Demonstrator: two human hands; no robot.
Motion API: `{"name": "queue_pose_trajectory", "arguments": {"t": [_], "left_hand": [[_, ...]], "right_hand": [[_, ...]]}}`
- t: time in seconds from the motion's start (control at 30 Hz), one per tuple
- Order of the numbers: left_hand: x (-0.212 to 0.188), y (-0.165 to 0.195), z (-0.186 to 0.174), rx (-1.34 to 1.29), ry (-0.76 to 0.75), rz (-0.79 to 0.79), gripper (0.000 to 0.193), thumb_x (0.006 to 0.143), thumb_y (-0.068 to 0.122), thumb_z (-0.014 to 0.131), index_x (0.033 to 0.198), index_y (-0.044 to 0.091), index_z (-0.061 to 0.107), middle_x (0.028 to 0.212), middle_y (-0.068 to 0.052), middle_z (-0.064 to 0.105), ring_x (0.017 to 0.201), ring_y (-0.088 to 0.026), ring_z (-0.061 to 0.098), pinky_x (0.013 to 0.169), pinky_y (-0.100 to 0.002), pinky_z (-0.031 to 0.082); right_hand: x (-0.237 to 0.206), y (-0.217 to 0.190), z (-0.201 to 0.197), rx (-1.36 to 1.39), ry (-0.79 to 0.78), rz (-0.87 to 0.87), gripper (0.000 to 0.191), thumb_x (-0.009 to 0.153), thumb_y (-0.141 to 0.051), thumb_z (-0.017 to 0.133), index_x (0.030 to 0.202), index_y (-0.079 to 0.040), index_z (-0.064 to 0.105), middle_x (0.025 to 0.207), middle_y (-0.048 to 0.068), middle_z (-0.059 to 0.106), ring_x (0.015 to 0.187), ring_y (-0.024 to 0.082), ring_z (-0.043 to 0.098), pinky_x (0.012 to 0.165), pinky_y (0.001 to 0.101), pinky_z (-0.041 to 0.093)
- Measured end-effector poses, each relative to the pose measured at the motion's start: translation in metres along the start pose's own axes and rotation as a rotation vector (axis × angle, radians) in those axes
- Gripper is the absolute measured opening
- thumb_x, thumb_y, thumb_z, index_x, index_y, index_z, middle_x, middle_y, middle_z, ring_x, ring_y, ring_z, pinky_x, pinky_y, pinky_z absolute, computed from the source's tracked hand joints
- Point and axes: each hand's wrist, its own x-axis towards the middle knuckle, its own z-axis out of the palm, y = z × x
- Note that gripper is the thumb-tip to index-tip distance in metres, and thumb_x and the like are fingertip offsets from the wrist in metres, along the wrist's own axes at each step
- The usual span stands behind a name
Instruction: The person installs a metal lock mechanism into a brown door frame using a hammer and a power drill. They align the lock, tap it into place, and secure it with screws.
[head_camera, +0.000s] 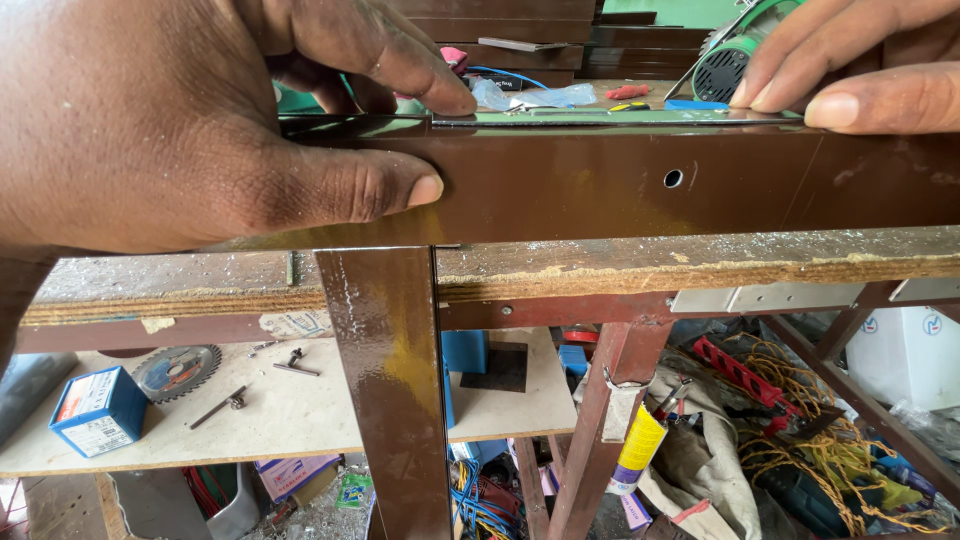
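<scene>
Head view. A long brown-painted metal profile lies lengthwise along the near edge of the worn wooden surface, its glossy front face toward the camera and pierced by one small round hole. A second brown profile stands upright below it and meets its underside near the left hand.

The left hand clasps the horizontal profile from above: the thumb lies flat against the front face, while the curled fingers press down on the top edge, so the piece is pinched between thumb and fingers. The right hand rests farther along the same top edge, fingers extended and close together, tips touching the metal; it does not wrap the piece. A green power tool lies just behind these fingers.

Handling, as judged: the profile looks rigid and probably hollow, so moderately light for its length, yet awkward if held at one end only. The lacquered paint appears slick and easily scratched; the edges may be sharp. Holding across the top and front faces, at two well-separated places, seems soundest.

On the shelf below lie a blue box, a saw blade and loose bits; tangled cord and clutter fill the floor at right.
</scene>
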Motion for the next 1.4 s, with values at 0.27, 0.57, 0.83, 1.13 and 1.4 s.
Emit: {"name": "queue_pose_trajectory", "arguments": {"t": [0.27, 0.57, 0.83, 1.13, 1.4], "left_hand": [[-0.001, -0.003, 0.0, -0.041, 0.022, -0.032, 0.036, 0.079, 0.026, 0.088, 0.107, 0.008, 0.074, 0.109, -0.006, 0.077, 0.092, -0.017, 0.076, 0.082, -0.034, 0.057], [0.013, -0.001, -0.001, 0.07, -0.011, -0.194, 0.023, 0.092, 0.032, 0.074, 0.105, 0.014, 0.08, 0.094, -0.004, 0.079, 0.079, -0.017, 0.073, 0.068, -0.031, 0.059], [0.036, -0.033, 0.0, -0.135, -0.148, -0.189, 0.018, 0.088, 0.027, 0.082, 0.097, 0.011, 0.082, 0.077, -0.003, 0.077, 0.065, -0.012, 0.07, 0.058, -0.026, 0.058], [0.033, -0.033, 0.003, -0.032, -0.087, 0.021, 0.011, 0.093, 0.014, 0.073, 0.095, 0.004, 0.077, 0.074, -0.007, 0.07, 0.062, -0.013, 0.064, 0.056, -0.027, 0.054], [0.033, -0.032, 0.003, -0.126, -0.1, -0.027, 0.019, 0.092, 0.025, 0.074, 0.101, 0.007, 0.076, 0.079, -0.003, 0.072, 0.064, -0.011, 0.067, 0.056, -0.025, 0.057]], "right_hand": [[0.002, 0.009, -0.01, -0.171, -0.057, -0.072, 0.024, 0.098, -0.014, 0.055, 0.113, -0.007, 0.072, 0.129, 0.013, 0.07, 0.125, 0.024, 0.069, 0.104, 0.0414, 0.052], [-0.001, 0.011, -0.011, -0.11, -0.011, 0.05, 0.022, 0.097, -0.014, 0.059, 0.112, -0.007, 0.074, 0.129, 0.013, 0.074, 0.117, 0.024, 0.075, 0.096, 0.0392, 0.056], [-0.002, -0.004, -0.002, -0.195, 0.119, 0.056, 0.015, 0.097, -0.009, 0.065, 0.106, -0.006, 0.076, 0.114, 0.014, 0.078, 0.104, 0.023, 0.078, 0.09, 0.036, 0.06], [-0.006, -0.006, 0.016, -0.191, 0.249, 0.112, 0.017, 0.099, -0.01, 0.061, 0.111, -0.003, 0.071, 0.111, 0.015, 0.075, 0.102, 0.023, 0.076, 0.094, 0.0368, 0.062], [0.003, 0.0, 0.002, -0.243, 0.073, -0.071, 0.017, 0.1, -0.012, 0.058, 0.109, -0.005, 0.071, 0.117, 0.015, 0.073, 0.111, 0.023, 0.073, 0.099, 0.0372, 0.06]]}}
